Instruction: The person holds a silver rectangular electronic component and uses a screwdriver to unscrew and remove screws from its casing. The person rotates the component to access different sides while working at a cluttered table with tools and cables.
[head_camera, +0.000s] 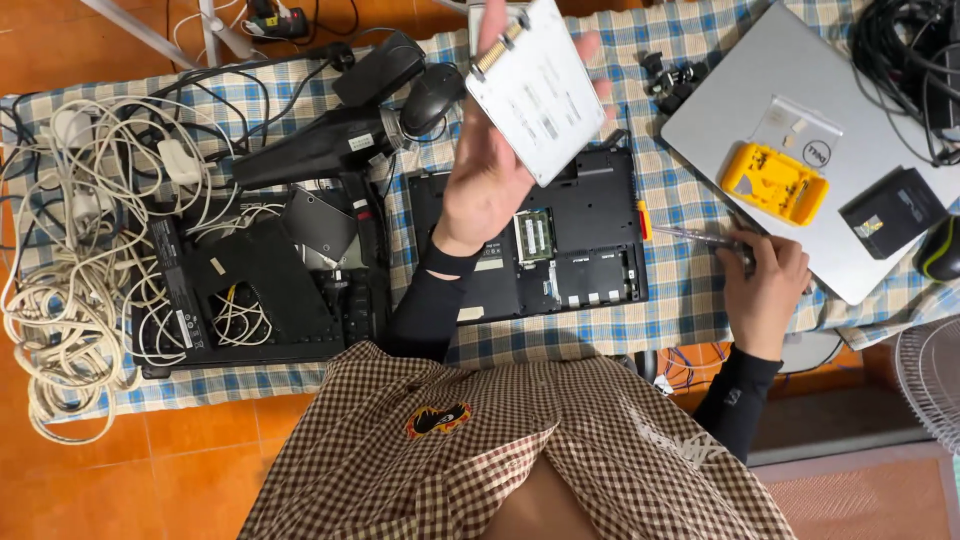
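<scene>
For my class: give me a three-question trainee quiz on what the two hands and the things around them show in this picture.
1. True or false: the left hand holds the silver drive up, above the open laptop.
2. What does the right hand rest on? A) screwdriver B) mouse C) fan
3. Which side of the table holds the tangle of white cables?

Key: 1 true; 2 A; 3 the person's left.
</scene>
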